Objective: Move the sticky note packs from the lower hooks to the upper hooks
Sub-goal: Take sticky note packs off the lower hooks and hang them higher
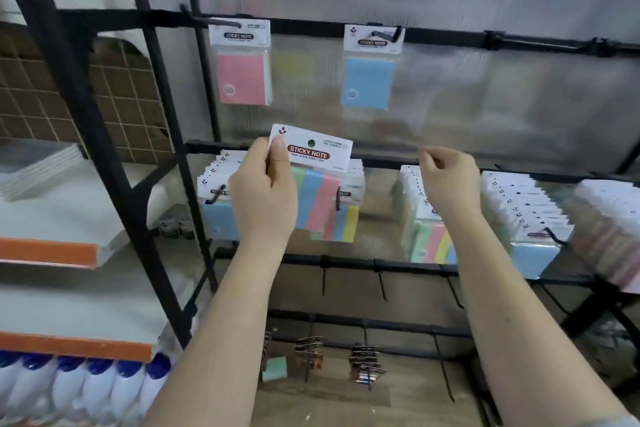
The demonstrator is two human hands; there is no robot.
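Note:
My left hand (265, 194) pinches a striped sticky note pack (313, 184) by the left side of its white header card, holding it tilted in front of the lower row. My right hand (446, 180) hovers to the right with loosely curled fingers and holds nothing. On the upper rail (450, 36) a pink pack (240, 62) hangs on the left hook and a blue pack (370, 68) on the hook to its right. Several packs hang on the lower hooks: a blue stack (216, 204), a striped stack (429, 236) and a stack with white headers (523, 215).
A black metal frame post (86, 114) separates the rack from shelves with orange edges (48, 251) on the left. Blue-capped white bottles (86, 388) stand at the bottom left. Bare hooks (382, 282) hang below the packs, with small clip items (367, 364) lower down.

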